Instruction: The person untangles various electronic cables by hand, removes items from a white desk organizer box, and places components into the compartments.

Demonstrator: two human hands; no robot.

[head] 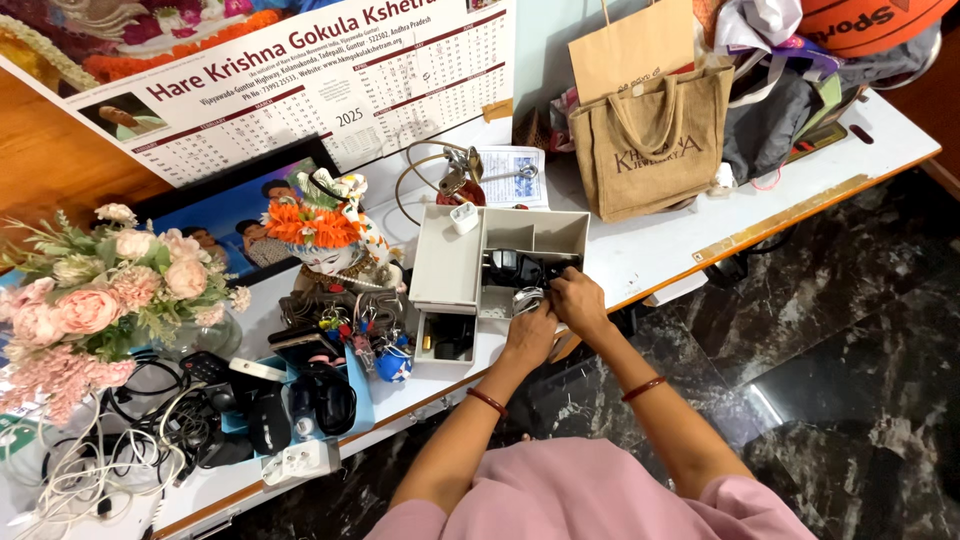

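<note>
Both hands are at the white organizer (pixel 447 262), left hand (pixel 530 335) pinching a small silvery item (pixel 526 299), right hand's (pixel 578 300) grip hidden among black gadgets (pixel 515 268).

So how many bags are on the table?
2: a jute bag standing at the table's back edge, and a paper bag right behind it. More may hide in the clothes pile beside them.

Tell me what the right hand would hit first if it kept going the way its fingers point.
The right hand points up-left into the white organizer. It would likely meet the black items in the compartment first; depth is hard to judge from above.
</note>
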